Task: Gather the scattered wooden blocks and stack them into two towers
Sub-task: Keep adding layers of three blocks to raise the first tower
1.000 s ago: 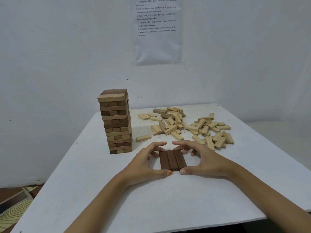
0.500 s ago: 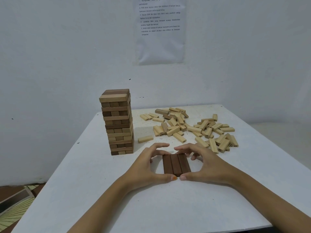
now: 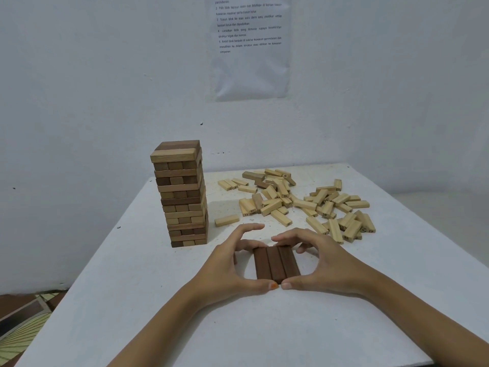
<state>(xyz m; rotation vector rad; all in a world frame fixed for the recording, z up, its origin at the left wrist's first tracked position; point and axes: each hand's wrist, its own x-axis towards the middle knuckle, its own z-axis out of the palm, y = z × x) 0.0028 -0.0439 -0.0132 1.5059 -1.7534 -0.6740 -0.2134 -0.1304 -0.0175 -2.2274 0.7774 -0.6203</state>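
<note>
While both thumbs meet tip to tip at the near ends of the 3 dark blocks (image 3: 276, 264), the left hand (image 3: 227, 263) and right hand (image 3: 330, 263) curl round that flat row from either side, fingers hooked over its far ends, left index lifted. Row lies on the white table (image 3: 158, 313), w/ bare top btwn it & the near edge. Tower (image 3: 182, 197) stands beyond-left, apart from the left hand, near the left edge. 1 loose pale block (image 3: 226, 220) lies just beside it; the pale pile (image 3: 304, 202) spreads toward back & right edges.
</note>
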